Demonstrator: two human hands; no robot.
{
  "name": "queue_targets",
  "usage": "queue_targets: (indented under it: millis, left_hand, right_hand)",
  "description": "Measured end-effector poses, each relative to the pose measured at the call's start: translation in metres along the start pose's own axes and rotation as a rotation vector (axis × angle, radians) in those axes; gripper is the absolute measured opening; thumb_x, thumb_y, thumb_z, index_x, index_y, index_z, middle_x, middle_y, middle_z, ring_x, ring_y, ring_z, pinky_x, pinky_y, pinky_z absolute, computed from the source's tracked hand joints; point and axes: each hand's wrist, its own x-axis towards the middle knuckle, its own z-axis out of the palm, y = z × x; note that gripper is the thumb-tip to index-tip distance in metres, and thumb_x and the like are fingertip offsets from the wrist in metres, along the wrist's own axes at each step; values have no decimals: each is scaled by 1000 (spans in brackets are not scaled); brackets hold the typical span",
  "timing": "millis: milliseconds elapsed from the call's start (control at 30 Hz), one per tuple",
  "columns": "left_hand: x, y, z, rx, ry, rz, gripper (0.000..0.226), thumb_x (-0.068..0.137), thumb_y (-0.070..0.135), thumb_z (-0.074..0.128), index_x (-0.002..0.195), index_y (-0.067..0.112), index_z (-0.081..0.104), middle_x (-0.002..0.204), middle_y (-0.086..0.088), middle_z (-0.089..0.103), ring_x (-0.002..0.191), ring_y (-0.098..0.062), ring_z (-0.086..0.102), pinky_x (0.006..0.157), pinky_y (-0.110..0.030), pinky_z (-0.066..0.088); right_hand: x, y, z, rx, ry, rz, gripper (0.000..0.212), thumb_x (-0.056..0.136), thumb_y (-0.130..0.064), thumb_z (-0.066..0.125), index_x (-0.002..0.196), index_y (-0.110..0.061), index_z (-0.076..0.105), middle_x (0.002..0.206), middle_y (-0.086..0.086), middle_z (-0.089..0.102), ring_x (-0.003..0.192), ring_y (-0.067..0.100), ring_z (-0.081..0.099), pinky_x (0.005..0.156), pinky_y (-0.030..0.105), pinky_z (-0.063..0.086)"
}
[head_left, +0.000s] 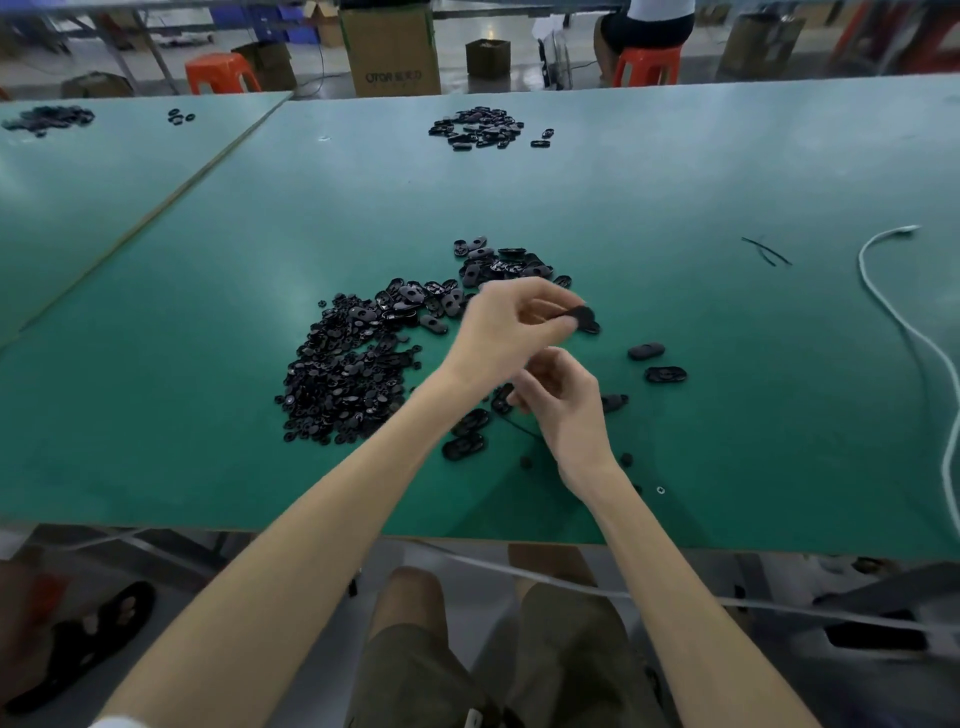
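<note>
Beyond the shorts (566, 660), the right hand (563, 402) curls, hold unclear, while the left hand (511, 325) pinches a black oval part (586, 318)

Soft, even light is falling from above onto the green table (727, 182), laying a pale sheen across its far half. The arms are casting only a faint, wide shadow towards the near edge. Tiny glints are showing on the pile of black parts (343, 374). Blur is smearing the left hand (506, 325) and the black piece (586, 319) it is pinching, and is softening the right hand (563, 402) a little. The wide lens is bending the table edges and the white cable (883, 291). The far boxes (389, 52) are looking hazy, and the floor under the table is lying dim.
</note>
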Motion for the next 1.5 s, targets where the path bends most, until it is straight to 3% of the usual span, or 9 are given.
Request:
queue_targets:
  millis: [133, 233, 300, 433, 534, 667, 934, 1167, 1501]
  left_hand:
    - [21, 19, 46, 193, -170, 60, 16, 89, 5, 75, 103, 13, 78, 90, 5, 75, 72, 7, 63, 73, -6, 47]
    - [30, 21, 71, 261, -267, 34, 21, 92, 7, 72, 112, 11, 76, 103, -3, 75, 79, -5, 63, 80, -18, 50]
    - [31, 20, 80, 340, -315, 13, 30, 95, 9, 71, 125, 9, 71, 118, -7, 71, 93, -14, 66, 93, -30, 52]
    - [28, 13, 70, 360, -223, -11, 31, 99, 14, 65, 130, 9, 65, 129, -9, 63, 101, -19, 69, 103, -36, 49]
    - [23, 3, 43, 348, -103, -12, 21, 99, 11, 62, 118, 14, 72, 116, -3, 68, 96, -13, 65, 93, -25, 50]
    - [12, -18, -2, 390, -23, -79, 22, 98, 7, 61, 112, 17, 76, 105, 8, 71, 86, 3, 59, 76, -5, 44]
    - [-13, -41, -31, 624, -296, -96, 21, 93, 24, 75, 114, 20, 73, 97, 8, 57, 81, -4, 52, 81, -24, 43]
    - [-19, -44, -17, 682, -279, -108, 12, 92, 26, 76, 100, 25, 66, 106, 1, 58, 97, -18, 52, 93, -34, 39]
    - [-26, -44, -26, -9, 21, -252, 14, 92, 8, 75, 98, 9, 62, 90, -9, 71, 69, -9, 65, 68, -25, 52]
  right_hand:
    - [-2, -1, -3, -208, -10, 21, 15, 101, 1, 52, 92, -8, 61, 72, -7, 62, 65, 7, 52, 67, 29, 44]
    - [-8, -9, -5, -89, -34, -82, 31, 113, -10, 25, 124, 1, 53, 99, 9, 61, 86, 13, 64, 81, 29, 54]
    - [-9, -9, -10, 46, -48, -49, 41, 115, -15, 19, 121, 1, 56, 99, 10, 65, 85, 13, 67, 78, 26, 57]
    - [-6, -9, -2, 133, -69, 116, 26, 110, -4, 36, 112, 1, 62, 89, 4, 64, 81, 14, 62, 82, 35, 51]
    - [-2, -5, 0, -51, 26, 41, 12, 98, 6, 58, 90, 1, 65, 69, 0, 64, 65, 11, 56, 66, 33, 46]
    - [-4, -5, -1, 5, 32, 20, 6, 101, -8, 66, 104, -11, 70, 85, -1, 74, 72, 11, 67, 68, 28, 55]
    - [-1, -2, -2, 122, 161, 24, 17, 108, -8, 48, 112, -16, 63, 87, 1, 68, 64, 10, 65, 61, 24, 51]
    - [-1, -2, -3, 123, 165, 26, 16, 109, -11, 48, 110, -14, 64, 75, -8, 69, 62, 10, 63, 58, 24, 50]
    - [-1, 1, -3, 109, 163, 15, 12, 108, -14, 54, 108, -16, 66, 81, -2, 70, 66, 10, 65, 60, 22, 52]
